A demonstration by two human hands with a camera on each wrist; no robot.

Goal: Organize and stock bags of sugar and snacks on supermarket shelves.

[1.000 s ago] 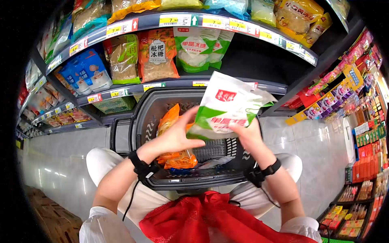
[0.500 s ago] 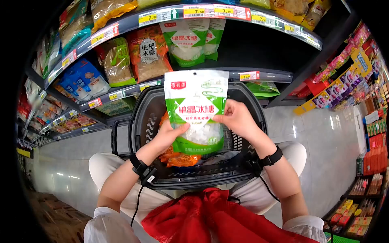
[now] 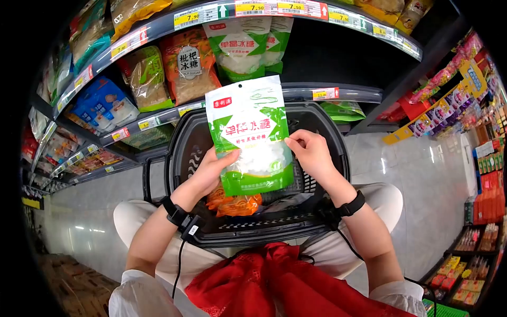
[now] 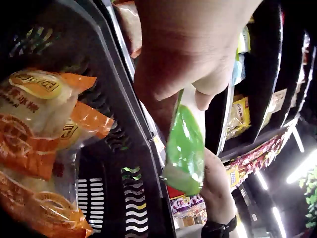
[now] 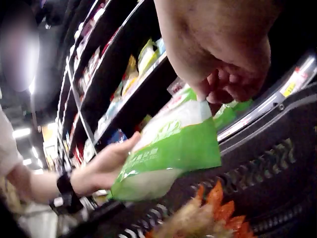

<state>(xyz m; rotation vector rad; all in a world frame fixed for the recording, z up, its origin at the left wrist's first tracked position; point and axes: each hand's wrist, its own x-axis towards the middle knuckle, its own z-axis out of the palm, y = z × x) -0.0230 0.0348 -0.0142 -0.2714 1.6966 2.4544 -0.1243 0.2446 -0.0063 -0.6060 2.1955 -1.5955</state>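
A white and green bag of rock sugar (image 3: 251,134) is held over the shopping basket, its printed front toward the head camera and its top leaning slightly left. My left hand (image 3: 208,171) grips its lower left side, thumb on the front and fingers hidden behind. On the opposite edge, my right hand (image 3: 312,157) pinches the bag between thumb and curled fingers. The right wrist view shows the bag's green bottom (image 5: 178,158) and the right hand (image 5: 223,59) at its edge. Orange bags (image 4: 29,134) lie inside the dark basket (image 3: 253,239), beneath the held bag.
Beyond the basket stands a shelf (image 3: 338,92) with price tags. Matching rock sugar bags (image 3: 236,50) and an orange bag (image 3: 189,66) stand on it. Hanging snack packets (image 3: 441,113) line the right side. The basket sits between the person's knees.
The sugar bag was tilted to the right, then was turned upright with its front to the camera. Since then it has shifted slightly up and leans left. Both hands keep hold.
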